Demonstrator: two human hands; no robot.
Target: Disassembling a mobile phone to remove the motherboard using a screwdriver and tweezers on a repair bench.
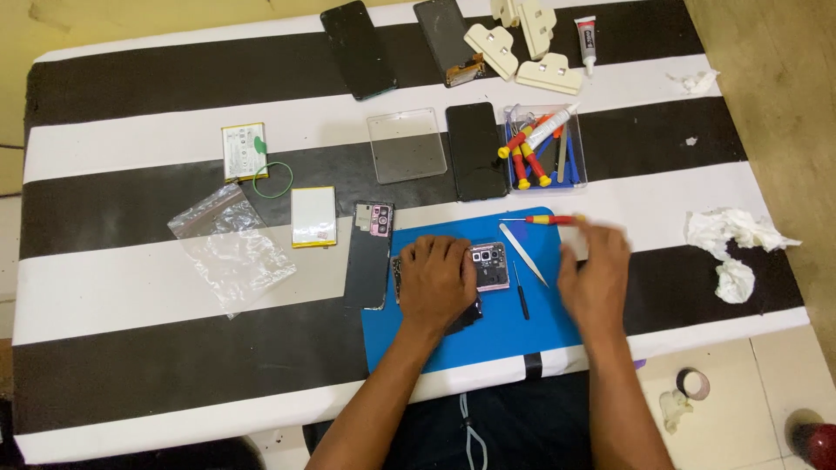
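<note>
Head view: left hand [435, 280] presses opened phone [488, 265] on blue mat [540, 326]

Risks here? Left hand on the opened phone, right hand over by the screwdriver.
1. The right hand is motion-blurred beside the red screwdriver and black driver; a sweep could knock them off the blue mat.
2. The left hand covers the opened phone; pressure might stress its exposed board.
3. The back cover lies loose next to the left hand and could be pushed aside.
</note>
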